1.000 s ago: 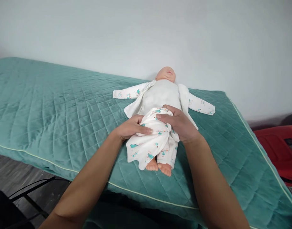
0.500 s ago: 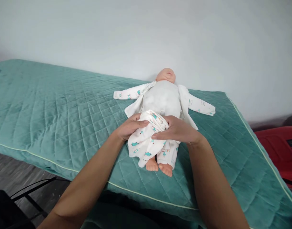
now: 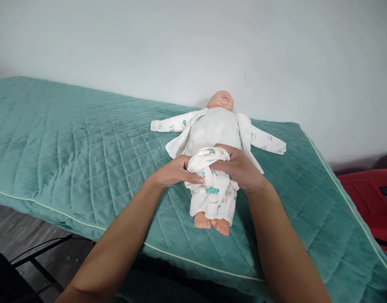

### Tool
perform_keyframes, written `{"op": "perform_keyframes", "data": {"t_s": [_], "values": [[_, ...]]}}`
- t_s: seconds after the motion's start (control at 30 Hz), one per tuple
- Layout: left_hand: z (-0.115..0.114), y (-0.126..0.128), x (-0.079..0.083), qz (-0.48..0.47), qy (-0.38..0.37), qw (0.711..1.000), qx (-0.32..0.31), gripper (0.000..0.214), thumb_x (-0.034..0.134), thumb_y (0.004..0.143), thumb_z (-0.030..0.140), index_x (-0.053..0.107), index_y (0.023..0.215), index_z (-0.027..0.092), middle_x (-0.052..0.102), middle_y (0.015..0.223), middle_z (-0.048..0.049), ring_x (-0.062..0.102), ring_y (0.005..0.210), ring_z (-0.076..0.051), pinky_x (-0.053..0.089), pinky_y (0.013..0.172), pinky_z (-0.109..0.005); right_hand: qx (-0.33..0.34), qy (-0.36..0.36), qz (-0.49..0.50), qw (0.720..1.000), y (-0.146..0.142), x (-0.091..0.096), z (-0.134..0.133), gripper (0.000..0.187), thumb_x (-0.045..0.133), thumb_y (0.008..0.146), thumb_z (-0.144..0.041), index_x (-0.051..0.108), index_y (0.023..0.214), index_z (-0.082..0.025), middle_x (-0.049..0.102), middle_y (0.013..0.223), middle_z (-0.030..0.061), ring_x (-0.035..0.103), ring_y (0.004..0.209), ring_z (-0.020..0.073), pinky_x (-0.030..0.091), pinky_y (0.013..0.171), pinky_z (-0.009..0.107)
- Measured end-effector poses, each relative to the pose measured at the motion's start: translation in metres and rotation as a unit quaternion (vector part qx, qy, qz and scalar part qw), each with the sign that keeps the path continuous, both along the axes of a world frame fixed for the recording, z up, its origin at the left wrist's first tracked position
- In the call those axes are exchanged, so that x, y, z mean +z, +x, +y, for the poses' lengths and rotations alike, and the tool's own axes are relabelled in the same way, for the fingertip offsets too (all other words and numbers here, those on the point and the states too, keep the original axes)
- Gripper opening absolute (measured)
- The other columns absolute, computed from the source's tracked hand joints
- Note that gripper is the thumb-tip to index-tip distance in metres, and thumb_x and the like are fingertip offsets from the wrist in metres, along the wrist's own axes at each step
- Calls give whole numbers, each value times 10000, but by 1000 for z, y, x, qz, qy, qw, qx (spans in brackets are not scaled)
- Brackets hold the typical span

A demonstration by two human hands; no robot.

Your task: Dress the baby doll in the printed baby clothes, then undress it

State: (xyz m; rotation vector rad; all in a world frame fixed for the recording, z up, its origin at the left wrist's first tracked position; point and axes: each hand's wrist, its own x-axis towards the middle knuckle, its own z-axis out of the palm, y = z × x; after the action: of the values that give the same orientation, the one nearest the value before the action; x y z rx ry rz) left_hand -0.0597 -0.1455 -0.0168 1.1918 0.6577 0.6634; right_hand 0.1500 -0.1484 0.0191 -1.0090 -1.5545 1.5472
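A baby doll lies on its back on a teal quilted mattress, head toward the wall. An open white printed jacket is spread under it with both sleeves out. White printed trousers cover its legs, and two bare feet stick out at the bottom. My left hand grips the bunched waistband at the doll's left hip. My right hand is closed on the waistband at the other hip.
The mattress runs along a plain pale wall. A red plastic object stands on the floor at the right. Dark wooden floor and a black cable show at the lower left, below the mattress edge.
The loose trouser cloth that hung out to the left has been drawn in around the doll's legs. Both hands have shifted up to the waist with the waistband bunched between them.
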Motion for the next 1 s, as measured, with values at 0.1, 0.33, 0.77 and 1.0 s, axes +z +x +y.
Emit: {"op": "perform_keyframes", "data": {"t_s": [0.1,0.33,0.77,1.0], "values": [[0,2,-6,-75,-22,995,65,423,938,555,375,740,811,103,716,729,-47,619,636,-146,488,622,-249,9,-13,0,1000,-1,2,-2,290,811,763,-344,699,965,-169,675,814,-3,587,695,121,452,592,219],[-2,8,-8,-162,-64,975,140,406,923,540,375,698,760,118,667,609,-11,568,493,-114,456,508,-226,142,-6,-66,988,9,7,0,414,871,696,-348,760,1053,-172,737,888,13,650,762,155,519,643,239],[-3,1,-5,-72,3,995,76,598,845,579,665,690,739,110,554,543,19,413,451,-59,293,424,-196,34,-47,80,995,4,-7,-1,235,842,748,-306,766,926,-172,743,848,12,659,722,128,526,641,231],[-2,-5,8,53,28,998,-19,415,938,541,347,733,800,97,666,704,-14,557,630,-129,447,590,-238,40,-74,104,991,6,-10,2,273,871,706,-283,772,932,-167,750,835,19,657,691,130,528,632,235]]}}
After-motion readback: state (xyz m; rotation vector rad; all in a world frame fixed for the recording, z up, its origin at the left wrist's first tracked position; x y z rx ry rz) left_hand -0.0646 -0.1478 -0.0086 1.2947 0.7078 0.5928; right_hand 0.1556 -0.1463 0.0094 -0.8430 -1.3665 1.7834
